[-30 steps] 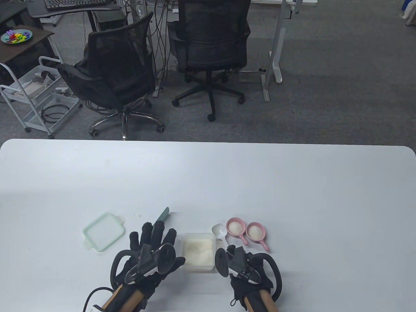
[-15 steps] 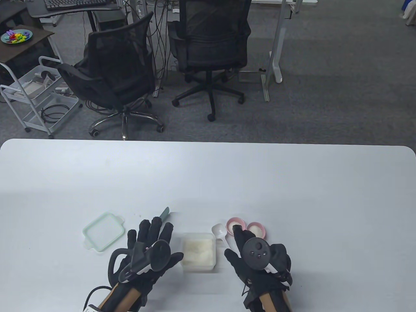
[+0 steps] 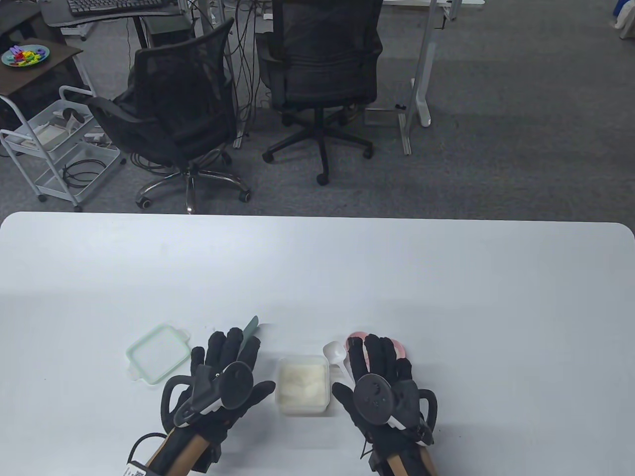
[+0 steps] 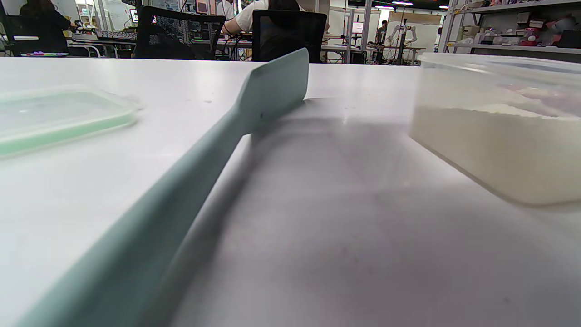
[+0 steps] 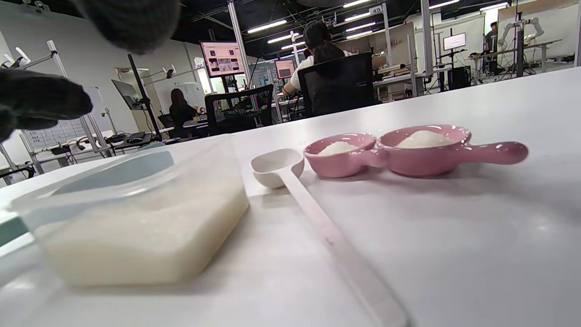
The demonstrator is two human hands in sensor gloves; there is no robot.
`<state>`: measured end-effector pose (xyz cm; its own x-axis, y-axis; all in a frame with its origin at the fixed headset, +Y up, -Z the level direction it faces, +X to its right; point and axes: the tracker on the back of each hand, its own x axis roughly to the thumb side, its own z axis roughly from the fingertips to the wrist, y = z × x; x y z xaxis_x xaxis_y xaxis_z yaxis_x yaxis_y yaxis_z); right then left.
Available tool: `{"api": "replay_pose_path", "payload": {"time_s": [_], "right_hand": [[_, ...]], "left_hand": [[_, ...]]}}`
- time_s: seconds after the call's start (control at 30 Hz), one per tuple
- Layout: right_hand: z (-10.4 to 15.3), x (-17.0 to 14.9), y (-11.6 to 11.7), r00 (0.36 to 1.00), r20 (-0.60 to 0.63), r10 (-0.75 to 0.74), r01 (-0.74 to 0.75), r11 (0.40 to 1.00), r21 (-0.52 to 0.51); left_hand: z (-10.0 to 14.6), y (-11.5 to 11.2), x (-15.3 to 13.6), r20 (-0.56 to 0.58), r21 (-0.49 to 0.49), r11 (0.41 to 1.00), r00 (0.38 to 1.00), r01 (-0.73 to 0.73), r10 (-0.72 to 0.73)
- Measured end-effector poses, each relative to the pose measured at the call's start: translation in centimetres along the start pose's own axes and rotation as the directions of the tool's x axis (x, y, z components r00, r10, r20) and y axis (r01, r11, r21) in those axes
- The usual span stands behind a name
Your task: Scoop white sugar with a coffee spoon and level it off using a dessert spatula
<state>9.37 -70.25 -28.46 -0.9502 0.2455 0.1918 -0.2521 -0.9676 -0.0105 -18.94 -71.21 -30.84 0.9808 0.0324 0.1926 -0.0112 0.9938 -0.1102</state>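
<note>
Two gloved hands lie spread, fingers wide, low in the table view on a white surface (image 3: pixel 446 277). The left hand (image 3: pixel 225 369) covers the handle of the mint dessert spatula (image 3: pixel 250 327); whether it touches is unclear. The right hand (image 3: pixel 379 379) hovers over the white coffee spoon (image 3: pixel 336 352) and two pink dishes (image 5: pixel 390 152). Between them sits the open container of white sugar (image 3: pixel 302 384), its lid (image 3: pixel 158 352) at lower left.

table (image 3: pixel 446 277) | lid (image 3: pixel 158 353) | spatula (image 4: pixel 254 113) | sugar tub (image 3: pixel 302 384) | spoon (image 5: pixel 290 177) | 2 pink dishes (image 5: pixel 386 154)
</note>
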Motion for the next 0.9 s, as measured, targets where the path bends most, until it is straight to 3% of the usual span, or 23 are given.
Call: {"api": "replay_pose_path", "payload": {"time_s": [0.63, 0.8, 0.9], "right_hand": [[0.0, 0.1, 0.0, 1.000, -0.004, 0.000, 0.000, 1.000, 0.017], [0.0, 0.0, -0.1, 1.000, 0.000, -0.010, 0.010, 1.000, 0.011], [0.0, 0.0, 0.0, 1.000, -0.001, -0.010, 0.010, 1.000, 0.009]], "left_hand": [[0.0, 0.4, -0.6, -0.017, 0.005, 1.000, 1.000, -0.014, 0.014], [-0.3, 1.9, -3.7, -0.094, 0.049, 0.996, 0.992, -0.080, 0.085], [-0.5, 2.9, -7.4, -0.178, 0.074, 0.986, 0.971, -0.149, 0.160]]}}
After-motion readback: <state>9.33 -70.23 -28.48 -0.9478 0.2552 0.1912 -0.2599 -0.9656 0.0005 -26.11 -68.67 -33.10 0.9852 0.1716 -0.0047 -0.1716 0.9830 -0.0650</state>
